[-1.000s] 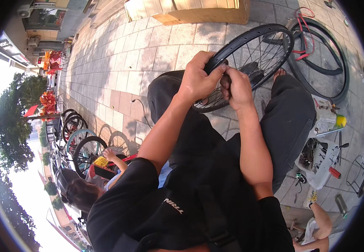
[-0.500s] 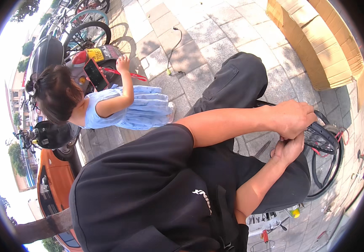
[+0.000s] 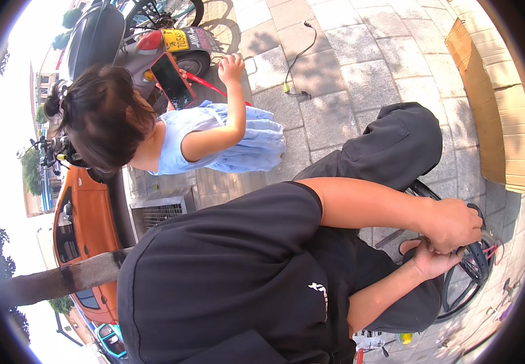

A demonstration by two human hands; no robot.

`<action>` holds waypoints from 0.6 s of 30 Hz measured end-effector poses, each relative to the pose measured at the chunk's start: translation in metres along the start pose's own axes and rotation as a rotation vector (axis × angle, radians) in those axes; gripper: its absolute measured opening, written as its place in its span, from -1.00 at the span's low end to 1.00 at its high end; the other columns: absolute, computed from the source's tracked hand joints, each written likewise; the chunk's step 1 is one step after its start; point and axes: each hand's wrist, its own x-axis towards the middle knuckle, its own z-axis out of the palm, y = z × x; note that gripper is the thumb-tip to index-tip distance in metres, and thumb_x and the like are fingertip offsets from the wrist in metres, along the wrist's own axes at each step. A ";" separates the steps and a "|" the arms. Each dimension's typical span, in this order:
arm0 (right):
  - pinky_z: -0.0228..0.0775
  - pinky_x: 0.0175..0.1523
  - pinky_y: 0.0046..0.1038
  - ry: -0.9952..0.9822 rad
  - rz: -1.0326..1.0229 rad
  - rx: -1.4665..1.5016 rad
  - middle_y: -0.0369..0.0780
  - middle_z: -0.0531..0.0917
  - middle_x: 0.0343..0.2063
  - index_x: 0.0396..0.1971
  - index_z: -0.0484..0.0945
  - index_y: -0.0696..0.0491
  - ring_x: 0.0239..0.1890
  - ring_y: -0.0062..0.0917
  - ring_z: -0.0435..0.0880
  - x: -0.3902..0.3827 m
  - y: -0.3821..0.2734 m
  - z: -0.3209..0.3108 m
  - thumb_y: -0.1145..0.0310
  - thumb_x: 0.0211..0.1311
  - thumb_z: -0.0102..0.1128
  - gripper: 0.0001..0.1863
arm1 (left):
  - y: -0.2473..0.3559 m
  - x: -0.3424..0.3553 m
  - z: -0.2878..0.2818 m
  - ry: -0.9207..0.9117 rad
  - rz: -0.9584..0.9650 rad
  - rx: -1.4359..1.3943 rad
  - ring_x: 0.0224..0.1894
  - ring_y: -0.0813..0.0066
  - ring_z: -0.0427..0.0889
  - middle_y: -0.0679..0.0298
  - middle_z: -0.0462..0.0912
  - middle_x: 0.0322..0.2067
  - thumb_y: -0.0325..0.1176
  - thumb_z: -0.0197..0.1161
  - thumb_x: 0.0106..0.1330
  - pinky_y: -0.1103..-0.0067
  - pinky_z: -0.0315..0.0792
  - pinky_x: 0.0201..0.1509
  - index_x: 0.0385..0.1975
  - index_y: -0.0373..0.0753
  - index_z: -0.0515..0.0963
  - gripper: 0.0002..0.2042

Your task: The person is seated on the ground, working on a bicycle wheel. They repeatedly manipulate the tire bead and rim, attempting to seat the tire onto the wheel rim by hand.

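Observation:
Both my bare forearms reach toward the right side of the view, where a black bicycle tire shows just beyond my fingers. My left hand, back upward, curls its fingers around the tire's near part. Below it, my right hand is closed at the same spot, its fingertips meeting those of the left. What is pinched between them is mostly hidden. A wheel lies beneath, partly behind my dark trouser leg. Thin red strands show beside the tire.
A person in a light blue dress stands close by, holding a phone on a red strap. Behind are a scooter and an orange car. A cardboard box stands at upper right; a black cable lies on the paving.
The view has shifted, so my hands appear lower and slightly farther right. Both remain together at the tire. The person with the phone appears larger and farther right.

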 end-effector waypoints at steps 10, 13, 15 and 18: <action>0.11 -0.60 -0.55 -0.340 0.300 0.156 -0.43 0.21 -0.77 -0.50 0.40 -0.11 -0.81 -0.67 0.08 0.012 -0.031 -0.044 0.14 0.71 -0.10 -0.57 | 0.002 -0.004 -0.003 0.051 -0.005 -0.032 -0.05 0.07 0.69 0.09 0.66 -0.16 -0.25 0.36 0.08 0.24 0.66 -0.06 -0.20 -0.30 0.69 -0.68; 0.20 -0.53 -0.56 -0.563 0.201 0.158 -0.40 0.32 -0.61 -0.36 0.41 -0.03 -0.68 -0.69 0.24 0.031 -0.024 -0.074 0.28 0.67 -0.09 -0.72 | 0.000 -0.007 0.001 0.109 0.019 -0.056 -0.08 0.06 0.70 0.08 0.65 -0.19 -0.25 0.35 0.08 0.22 0.66 -0.11 -0.20 -0.30 0.68 -0.67; 0.23 -0.50 -0.55 -0.222 -0.075 -0.242 -0.40 0.34 -0.56 -0.32 0.44 -0.02 -0.65 -0.70 0.26 0.002 -0.002 -0.034 0.27 0.67 -0.08 -0.74 | -0.003 -0.009 0.005 0.109 0.015 -0.044 -0.09 0.06 0.70 0.08 0.65 -0.20 -0.25 0.35 0.08 0.20 0.67 -0.13 -0.20 -0.30 0.67 -0.67; 0.16 -0.52 -0.60 -0.383 0.187 0.146 -0.43 0.35 -0.54 -0.26 0.49 -0.07 -0.67 -0.71 0.24 0.022 -0.026 -0.071 0.09 0.69 -0.05 -0.70 | 0.005 0.000 0.002 0.038 0.028 -0.055 -0.07 0.04 0.71 0.08 0.64 -0.18 -0.23 0.37 0.10 0.20 0.67 -0.11 -0.19 -0.28 0.67 -0.67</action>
